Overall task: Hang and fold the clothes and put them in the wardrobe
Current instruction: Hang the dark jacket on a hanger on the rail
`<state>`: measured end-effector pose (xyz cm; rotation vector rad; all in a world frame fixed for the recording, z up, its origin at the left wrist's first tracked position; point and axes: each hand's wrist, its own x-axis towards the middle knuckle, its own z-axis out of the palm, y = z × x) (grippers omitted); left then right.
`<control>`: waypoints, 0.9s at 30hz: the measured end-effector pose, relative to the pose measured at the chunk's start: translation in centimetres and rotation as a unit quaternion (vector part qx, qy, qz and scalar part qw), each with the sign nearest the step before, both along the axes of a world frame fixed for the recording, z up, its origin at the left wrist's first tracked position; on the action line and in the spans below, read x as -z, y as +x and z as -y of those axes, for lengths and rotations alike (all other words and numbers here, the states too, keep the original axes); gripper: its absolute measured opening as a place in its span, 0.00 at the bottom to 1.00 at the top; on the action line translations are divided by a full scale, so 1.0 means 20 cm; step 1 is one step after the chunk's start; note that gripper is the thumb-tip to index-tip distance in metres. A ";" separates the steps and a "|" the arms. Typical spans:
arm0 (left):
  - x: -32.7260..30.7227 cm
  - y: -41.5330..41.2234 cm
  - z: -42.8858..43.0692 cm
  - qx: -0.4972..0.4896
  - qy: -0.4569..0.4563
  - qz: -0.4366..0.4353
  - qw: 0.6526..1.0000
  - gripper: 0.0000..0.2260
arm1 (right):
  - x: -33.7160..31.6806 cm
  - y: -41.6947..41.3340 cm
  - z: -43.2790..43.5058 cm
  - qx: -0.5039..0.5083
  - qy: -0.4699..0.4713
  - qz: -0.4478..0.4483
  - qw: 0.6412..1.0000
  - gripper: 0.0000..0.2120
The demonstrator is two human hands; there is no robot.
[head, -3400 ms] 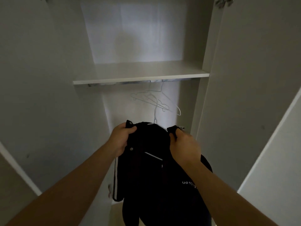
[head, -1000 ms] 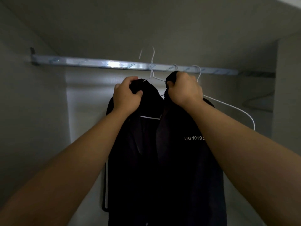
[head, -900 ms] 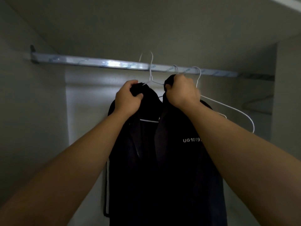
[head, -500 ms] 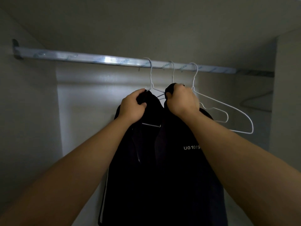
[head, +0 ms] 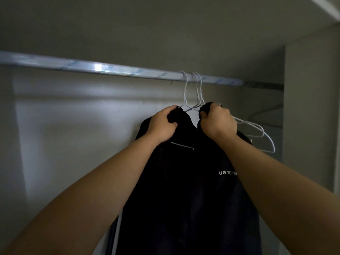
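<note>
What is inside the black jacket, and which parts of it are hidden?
A white hanger: its hook rises from the collar over the rail, and a short piece of bar shows at the open front. Its shoulders are hidden under the jacket.

2 bare arms show, with skin uncovered from the lower edge up to the wrists. The left forearm (head: 92,196) and right forearm (head: 276,181) look thick near the camera (the wide lens swells them there) and taper to narrower wrists. The left hand (head: 162,126) and right hand (head: 218,124) are bare too, their backs smooth and rounded in the dim light.
</note>
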<state>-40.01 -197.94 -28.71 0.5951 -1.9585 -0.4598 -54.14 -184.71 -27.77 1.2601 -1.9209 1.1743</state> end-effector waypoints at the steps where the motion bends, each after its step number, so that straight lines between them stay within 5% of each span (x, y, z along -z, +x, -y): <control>1: 0.00 -0.03 0.01 0.003 0.001 0.002 1.000 0.30 | 0.00 -0.03 0.00 0.010 -0.002 -0.003 1.000 0.03; 12: 0.02 -0.23 0.08 0.078 0.041 -0.008 0.996 0.34 | -0.02 -0.14 -0.05 0.070 -0.004 -0.019 0.997 0.11; 20: 0.13 -0.14 0.01 0.054 0.245 -0.271 0.929 0.31 | 0.11 -0.03 -0.13 0.213 -0.049 -0.055 0.974 0.10; 27: 0.34 -0.07 0.07 0.055 0.298 -0.205 0.931 0.31 | 0.08 0.02 -0.18 0.155 -0.019 -0.043 0.987 0.05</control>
